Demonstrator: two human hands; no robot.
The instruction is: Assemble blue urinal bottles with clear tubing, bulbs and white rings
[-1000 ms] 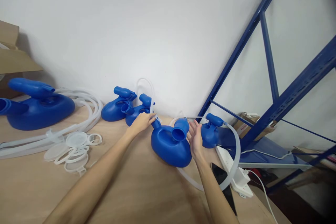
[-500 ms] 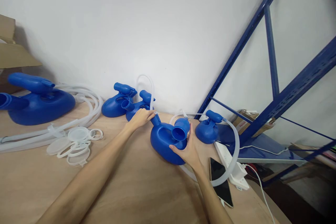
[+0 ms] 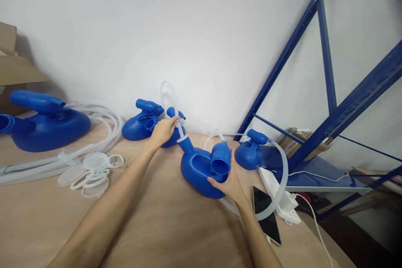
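A blue plastic urinal bottle (image 3: 196, 180) stands tilted on the table in front of me. My right hand (image 3: 231, 185) grips its right side, thumb near the wide round mouth and fingers behind. My left hand (image 3: 163, 130) pinches a clear flexible tube (image 3: 180, 129) just above the bottle's narrow neck. The tube's lower part reaches down to a pale ring on that neck; how deep it goes in is hidden. From there the tube loops up against the wall. Two more blue urinal bottles (image 3: 137, 127) stand behind my left hand, one partly covered by it.
Another blue bottle (image 3: 249, 155) with a tube curves round at right, near a phone (image 3: 266, 215) and a power strip (image 3: 278, 197). At left lie a large blue bottle (image 3: 53, 127), coiled tubes (image 3: 116, 123) and several clear caps (image 3: 96, 161). A blue metal shelf (image 3: 314, 180) stands right.
My left hand has moved up and slightly left from the neck, and the tube with the pale ring now shows below it. My right hand still holds the bottle, whose wide mouth shifted slightly right.
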